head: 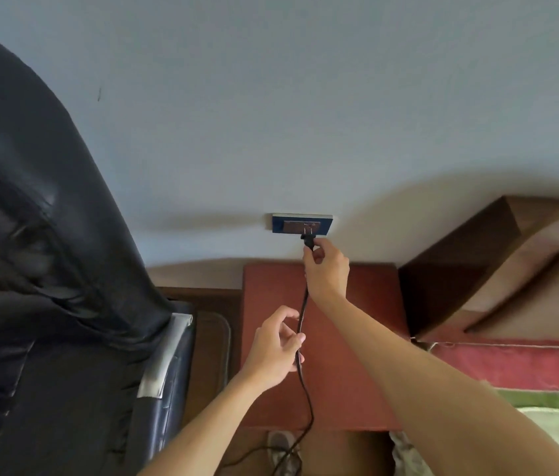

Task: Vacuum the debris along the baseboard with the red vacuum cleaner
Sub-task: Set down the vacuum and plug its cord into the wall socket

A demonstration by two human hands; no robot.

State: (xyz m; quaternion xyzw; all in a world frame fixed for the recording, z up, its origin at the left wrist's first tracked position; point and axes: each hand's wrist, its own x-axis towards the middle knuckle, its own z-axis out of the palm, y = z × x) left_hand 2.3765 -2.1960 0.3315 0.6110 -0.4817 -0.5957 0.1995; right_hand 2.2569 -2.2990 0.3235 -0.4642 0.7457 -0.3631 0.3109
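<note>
My right hand (326,269) pinches a black plug (308,239) whose metal prongs touch the blue wall socket (302,224) on the pale wall. From the plug a black power cord (302,317) runs down past my left hand (276,345), which curls its fingers loosely round the cord over the red-brown nightstand (367,338). The cord drops off the nightstand's front edge to the floor. Neither the red vacuum cleaner nor the baseboard is in view.
A black leather chair (48,269) fills the left side, with a worn armrest (168,359). To the right stand a dark wooden headboard (460,262) and a bed with a red and green cover (528,369). A shoe (283,444) shows on the floor below.
</note>
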